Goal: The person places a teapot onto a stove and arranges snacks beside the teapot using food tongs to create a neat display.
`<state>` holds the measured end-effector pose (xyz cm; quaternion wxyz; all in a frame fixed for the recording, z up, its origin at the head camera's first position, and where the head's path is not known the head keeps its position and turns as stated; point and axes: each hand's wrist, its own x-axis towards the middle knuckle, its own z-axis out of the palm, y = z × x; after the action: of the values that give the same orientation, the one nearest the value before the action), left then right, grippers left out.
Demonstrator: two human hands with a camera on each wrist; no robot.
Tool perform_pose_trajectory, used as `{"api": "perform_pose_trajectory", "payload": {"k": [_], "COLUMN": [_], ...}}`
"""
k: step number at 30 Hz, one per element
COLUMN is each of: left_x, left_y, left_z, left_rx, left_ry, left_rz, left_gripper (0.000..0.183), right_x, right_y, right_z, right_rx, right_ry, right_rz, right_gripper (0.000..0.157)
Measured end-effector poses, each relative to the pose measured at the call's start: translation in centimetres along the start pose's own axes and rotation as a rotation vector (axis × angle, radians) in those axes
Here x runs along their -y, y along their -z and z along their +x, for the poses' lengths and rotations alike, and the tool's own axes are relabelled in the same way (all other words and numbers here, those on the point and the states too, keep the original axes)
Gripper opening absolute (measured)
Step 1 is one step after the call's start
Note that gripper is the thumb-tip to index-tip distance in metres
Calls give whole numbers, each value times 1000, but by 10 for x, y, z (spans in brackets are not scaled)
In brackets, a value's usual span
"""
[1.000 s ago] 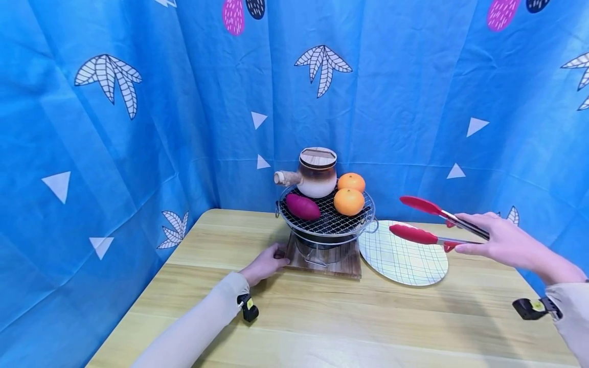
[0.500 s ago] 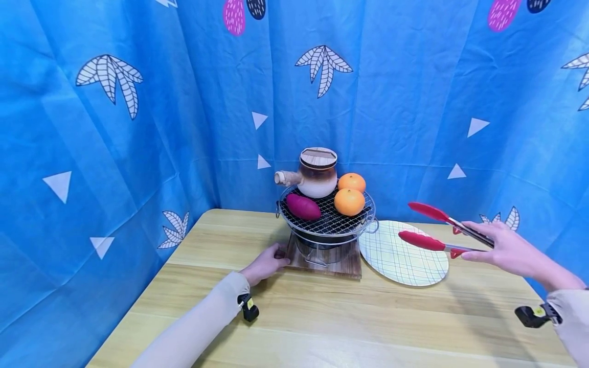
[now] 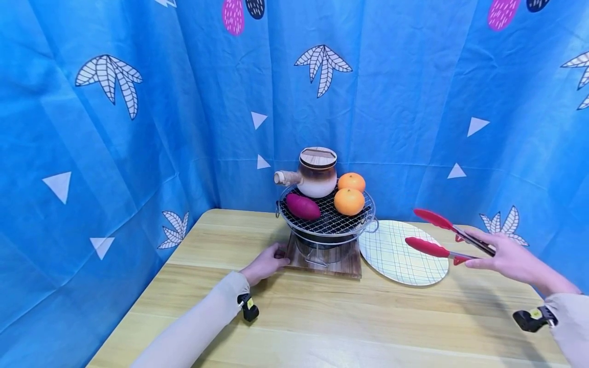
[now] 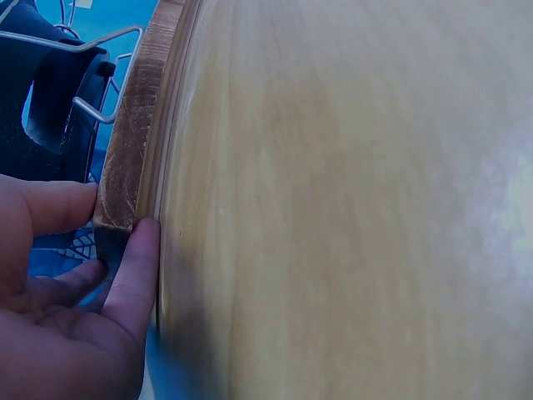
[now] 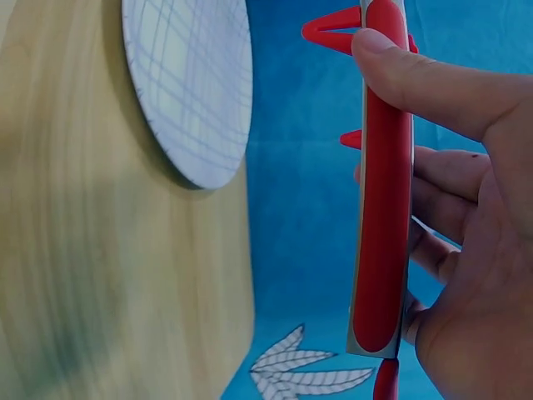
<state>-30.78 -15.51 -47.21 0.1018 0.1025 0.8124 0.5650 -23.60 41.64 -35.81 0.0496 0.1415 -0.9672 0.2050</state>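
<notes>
My left hand (image 3: 267,263) pinches the corner of a dark wooden board (image 3: 340,268); in the left wrist view its fingertips press around the board's end (image 4: 125,183). On that board stands a small round grill (image 3: 329,225) with a wire mesh top. A purple sweet potato (image 3: 303,207), a clay pot (image 3: 317,179) with a wooden lid and side handle, and two mandarins, a front one (image 3: 349,202) and a rear one (image 3: 352,182), sit on the mesh. My right hand (image 3: 511,258) holds red-tipped tongs (image 3: 430,247) in the air, their jaws spread with nothing between them.
A pale checked plate (image 3: 405,260) lies on the wooden table (image 3: 322,317) to the right of the grill, below the tongs. Blue patterned curtains (image 3: 395,102) stand close behind the table and along its left side.
My right hand and the tongs have shifted a little to the right and downward, with the jaws still spread. The left hand, grill and food have stayed put.
</notes>
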Motion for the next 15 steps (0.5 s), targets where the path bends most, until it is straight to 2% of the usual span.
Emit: {"api": "perform_pose_trajectory", "payload": {"k": [7, 15], "left_x": [0, -2], "left_y": [0, -1], "left_z": [-1, -2], "left_rx": [4, -11], "left_ry": [0, 13], "left_rz": [-7, -6], "left_gripper": [54, 54], "right_x": [-17, -31], "right_y": [-12, -24], "right_z": [-3, -3], "right_rx": [53, 56], "right_ry": [-61, -52], "right_rz": [35, 23], "right_gripper": [90, 91]}}
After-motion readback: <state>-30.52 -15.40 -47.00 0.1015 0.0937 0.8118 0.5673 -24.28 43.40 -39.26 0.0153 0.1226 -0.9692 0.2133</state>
